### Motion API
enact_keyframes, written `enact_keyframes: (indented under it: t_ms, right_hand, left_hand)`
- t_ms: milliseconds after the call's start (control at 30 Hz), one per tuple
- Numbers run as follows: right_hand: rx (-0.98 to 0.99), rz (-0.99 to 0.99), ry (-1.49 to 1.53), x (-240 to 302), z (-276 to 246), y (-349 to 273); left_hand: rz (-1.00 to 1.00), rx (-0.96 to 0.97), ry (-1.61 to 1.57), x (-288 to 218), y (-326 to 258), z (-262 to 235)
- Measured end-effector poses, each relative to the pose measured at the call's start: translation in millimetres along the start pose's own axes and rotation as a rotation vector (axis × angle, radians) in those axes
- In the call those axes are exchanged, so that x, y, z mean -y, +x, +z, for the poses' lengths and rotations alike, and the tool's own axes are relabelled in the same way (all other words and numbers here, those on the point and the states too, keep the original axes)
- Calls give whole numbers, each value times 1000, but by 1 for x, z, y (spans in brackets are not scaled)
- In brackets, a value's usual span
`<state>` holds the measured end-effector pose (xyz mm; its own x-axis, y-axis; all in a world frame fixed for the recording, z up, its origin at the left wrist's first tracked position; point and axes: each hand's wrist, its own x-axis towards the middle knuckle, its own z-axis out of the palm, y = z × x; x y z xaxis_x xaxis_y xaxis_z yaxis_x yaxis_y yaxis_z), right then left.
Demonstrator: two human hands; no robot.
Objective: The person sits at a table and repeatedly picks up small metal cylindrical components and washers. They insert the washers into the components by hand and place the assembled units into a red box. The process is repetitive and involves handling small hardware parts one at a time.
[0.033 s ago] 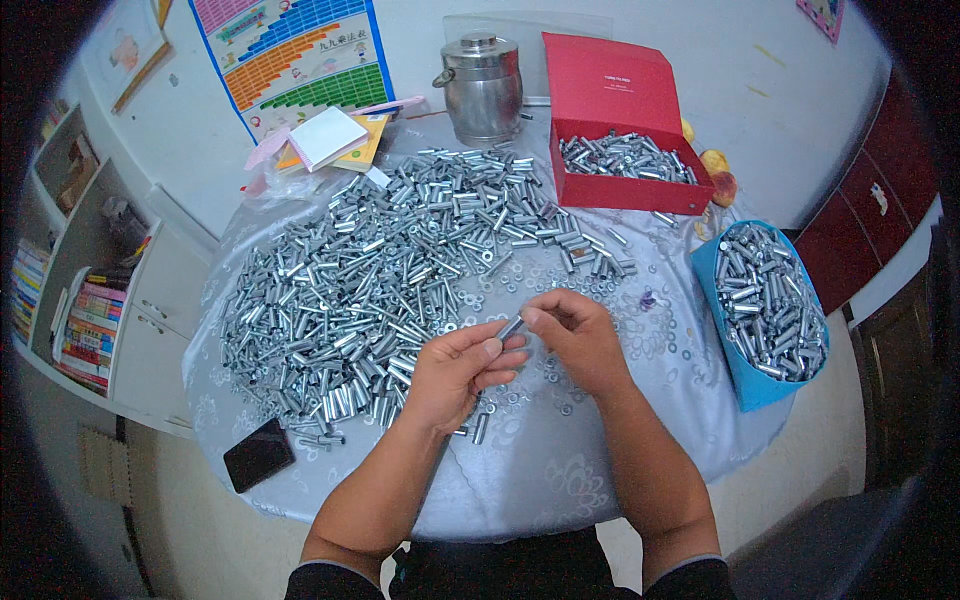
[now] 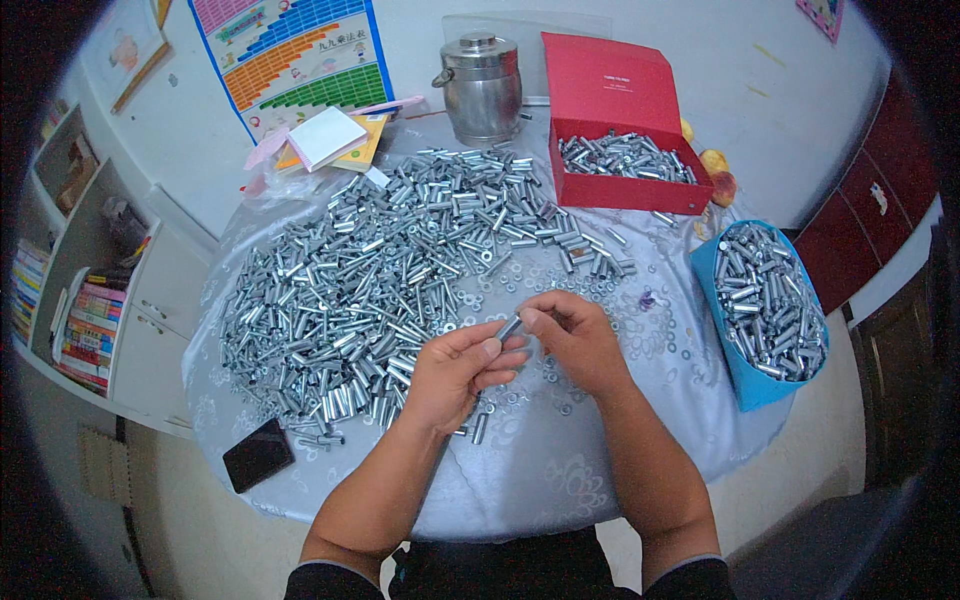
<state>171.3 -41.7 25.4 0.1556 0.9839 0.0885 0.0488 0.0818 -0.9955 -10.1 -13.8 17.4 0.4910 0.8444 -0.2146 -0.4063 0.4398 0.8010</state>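
Note:
Between my two hands is a short silvery metal sleeve (image 2: pixel 511 326), held at a slant. The thumb and fingers of my left hand (image 2: pixel 455 372) pinch its lower end. At the upper end, the thumb and forefinger of my right hand (image 2: pixel 572 337) are closed on it; whether a smaller part sits at that tip is hidden. A broad heap of metal sleeves and thin bolts (image 2: pixel 340 290) spreads to the left and beyond my hands. Loose washers (image 2: pixel 655 335) lie scattered around and to the right of them. Two sleeves (image 2: pixel 480 428) rest close to my left wrist.
A blue container (image 2: pixel 742 375) full of metal pieces stands at right. Farther back is an open red box (image 2: pixel 630 195), partly filled. A lidded steel pot (image 2: pixel 482 95), notebooks (image 2: pixel 328 138) and fruit (image 2: pixel 722 186) line the far edge. A black phone (image 2: pixel 258 455) lies near left.

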Motion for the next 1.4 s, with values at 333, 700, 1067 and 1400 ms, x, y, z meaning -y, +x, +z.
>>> enact_keyframes:
  t_ms: [333,700,1067,1400]
  right_hand:
    - [-70,-227,-865,-20,-49,7]
    - [-5,-208,-908,-28,-52,6]
    - [-68,-85,-923,-24,-35,7]
    - [55,74,206,-12,-18,6]
  left_hand:
    - [95,-78,-37,3,5,-10]
    - [113,-89,-6,3,5,-10]
    - [85,-100,107,4,4,-4]
    - [36,33,133,6,2,-4]
